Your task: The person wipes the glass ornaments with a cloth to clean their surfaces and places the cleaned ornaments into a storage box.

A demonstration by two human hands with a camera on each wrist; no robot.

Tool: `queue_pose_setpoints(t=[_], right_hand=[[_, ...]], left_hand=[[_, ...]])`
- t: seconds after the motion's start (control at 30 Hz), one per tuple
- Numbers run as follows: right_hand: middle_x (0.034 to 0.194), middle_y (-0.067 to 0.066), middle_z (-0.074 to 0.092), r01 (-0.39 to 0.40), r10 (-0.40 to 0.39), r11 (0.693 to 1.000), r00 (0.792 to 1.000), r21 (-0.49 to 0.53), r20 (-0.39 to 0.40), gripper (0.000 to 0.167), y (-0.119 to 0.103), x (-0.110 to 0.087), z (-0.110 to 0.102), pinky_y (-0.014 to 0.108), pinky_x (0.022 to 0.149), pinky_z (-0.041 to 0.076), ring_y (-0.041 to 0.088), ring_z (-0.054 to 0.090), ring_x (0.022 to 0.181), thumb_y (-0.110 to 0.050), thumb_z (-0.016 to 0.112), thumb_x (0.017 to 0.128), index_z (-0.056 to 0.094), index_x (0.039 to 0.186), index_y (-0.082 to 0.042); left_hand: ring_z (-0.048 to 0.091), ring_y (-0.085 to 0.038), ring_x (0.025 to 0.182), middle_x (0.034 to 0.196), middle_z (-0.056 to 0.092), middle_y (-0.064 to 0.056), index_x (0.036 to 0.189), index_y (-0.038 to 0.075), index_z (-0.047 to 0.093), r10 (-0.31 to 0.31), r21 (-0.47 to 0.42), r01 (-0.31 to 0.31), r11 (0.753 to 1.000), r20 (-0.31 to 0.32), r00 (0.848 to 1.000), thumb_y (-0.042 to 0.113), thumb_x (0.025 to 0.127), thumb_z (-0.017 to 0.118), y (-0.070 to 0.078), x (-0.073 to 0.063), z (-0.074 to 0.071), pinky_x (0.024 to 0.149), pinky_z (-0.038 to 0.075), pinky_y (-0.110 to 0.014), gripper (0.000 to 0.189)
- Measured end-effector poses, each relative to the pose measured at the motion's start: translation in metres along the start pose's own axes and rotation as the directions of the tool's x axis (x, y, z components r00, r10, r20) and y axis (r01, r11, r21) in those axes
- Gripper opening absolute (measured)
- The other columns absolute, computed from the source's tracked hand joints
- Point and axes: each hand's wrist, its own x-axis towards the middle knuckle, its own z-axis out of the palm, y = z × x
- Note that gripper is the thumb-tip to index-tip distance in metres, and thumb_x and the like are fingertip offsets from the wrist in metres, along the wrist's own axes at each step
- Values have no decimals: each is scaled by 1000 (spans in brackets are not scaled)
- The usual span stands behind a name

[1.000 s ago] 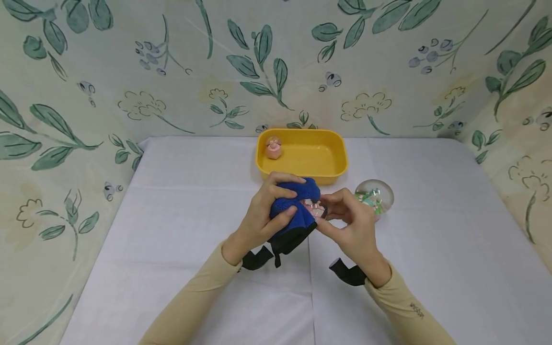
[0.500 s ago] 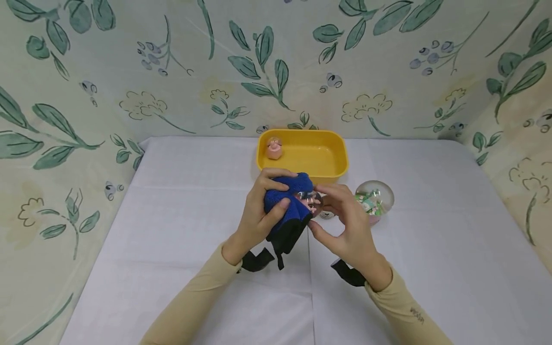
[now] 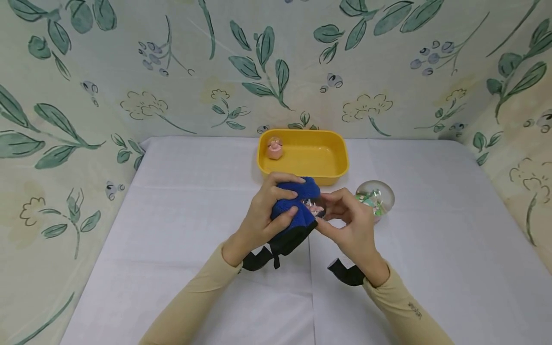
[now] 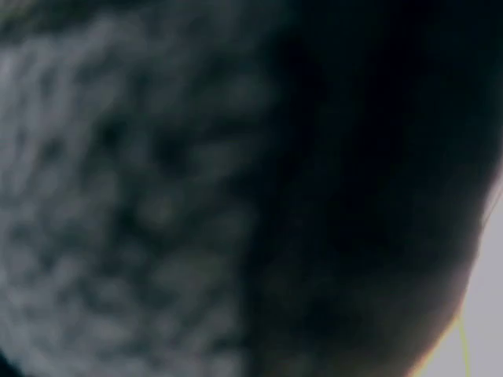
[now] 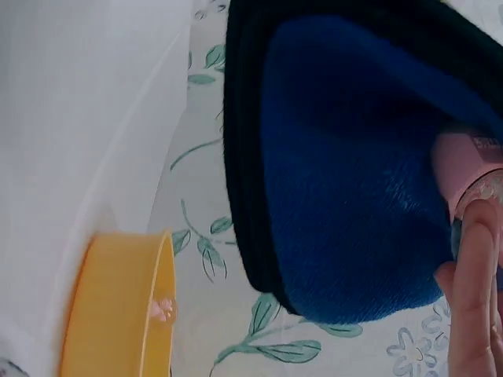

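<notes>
In the head view my left hand [image 3: 256, 218] grips a blue plush cloth [image 3: 308, 189] with a black border, bunched under its fingers and thumb. A small snow globe [image 3: 314, 207] with pink figures inside is partly covered by the cloth's folds. My right hand [image 3: 355, 223] pinches this globe from the right, fingers curled. From the right wrist, the globe's pink base [image 5: 457, 165] shows against the cloth [image 5: 354, 173], with fingers [image 5: 475, 275] touching it. Blurred dark fabric [image 4: 141, 188] fills most of the left wrist view, hiding the left hand there.
Behind the hands stands a yellow tray [image 3: 321, 179], with a small pink snow globe [image 3: 274, 149] at its left end. A larger snow globe [image 3: 379, 194] lies on the white tablecloth [image 3: 431, 215] just beyond the right hand. Patterned fabric [image 3: 276, 72] hangs behind the table.
Half a second ago the cloth and left hand sat slightly further left and more of the globe showed. Now they are back near their earlier place, and the right fingers are closer around the globe.
</notes>
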Motion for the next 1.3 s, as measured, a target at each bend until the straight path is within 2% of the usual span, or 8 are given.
queue_pose_setpoints(t=[0.13, 0.23, 0.47, 0.7, 0.8, 0.97, 1.13, 1.3], right_hand=[[84, 9, 67, -170, 167, 977, 985, 131, 32, 20, -4, -1, -1, 25, 54, 55, 14, 65, 59, 7, 66, 83, 57, 101, 12], [89, 13, 66, -188, 183, 978, 982, 94, 54, 24, -5, -1, -1, 25, 60, 55, 14, 66, 67, 11, 64, 82, 57, 105, 11], [121, 25, 56, 43, -41, 999, 997, -26, 65, 59, -2, 0, 4, 25, 87, 50, 19, 60, 102, -28, 67, 90, 48, 128, 12], [108, 23, 62, 211, -207, 965, 978, -156, 42, 54, 0, 1, 3, 22, 85, 50, 20, 63, 95, -32, 68, 88, 56, 115, 14], [99, 21, 65, 170, -171, 974, 985, -150, 11, 54, 1, 1, 2, 19, 78, 52, 16, 64, 85, -34, 69, 87, 58, 109, 14], [92, 17, 67, -7, 6, 1000, 1000, -16, -29, 39, -2, 0, 2, 18, 66, 53, 9, 64, 75, -20, 73, 85, 60, 102, 13], [102, 19, 65, -74, 74, 997, 997, -29, 15, 35, -3, -1, 2, 20, 71, 54, 11, 65, 82, -6, 72, 85, 59, 113, 10], [120, 23, 56, -2, 7, 997, 998, -78, 68, 59, -4, 1, 3, 23, 83, 51, 18, 62, 98, -30, 67, 90, 47, 130, 9]], left_hand=[[50, -37, 109, 121, 45, -22, 105, 9, 44, 14, 12, -14, 1000, 26, 1000, 31, 102, 43, 1, -1, 0, 91, 49, -41, 23], [51, -37, 108, 119, 46, -22, 104, 9, 45, 18, 27, -18, 999, 4, 1000, 31, 102, 43, -1, -2, 0, 90, 49, -41, 23], [51, -36, 106, 115, 51, -22, 101, 7, 46, -19, -11, 18, 1000, -115, 993, 34, 101, 45, -4, -2, 0, 89, 49, -43, 27], [50, -35, 106, 115, 51, -23, 103, 8, 45, -31, -38, 28, 999, -98, 995, 35, 101, 44, -3, -1, -1, 89, 49, -42, 27], [50, -36, 106, 117, 49, -23, 104, 8, 44, -6, -28, 4, 1000, -58, 998, 33, 101, 44, -3, 0, -2, 90, 48, -42, 25], [50, -37, 107, 118, 47, -23, 104, 8, 44, 35, -17, -35, 999, -13, 999, 30, 102, 43, -3, 0, 0, 90, 48, -43, 23], [51, -36, 106, 116, 50, -22, 102, 7, 45, 13, -8, -13, 1000, -84, 996, 32, 102, 44, -4, -1, 3, 90, 48, -43, 25], [52, -35, 107, 115, 51, -21, 101, 5, 46, -49, -69, 37, 997, -174, 983, 34, 100, 46, -6, -1, 4, 90, 48, -43, 29]])
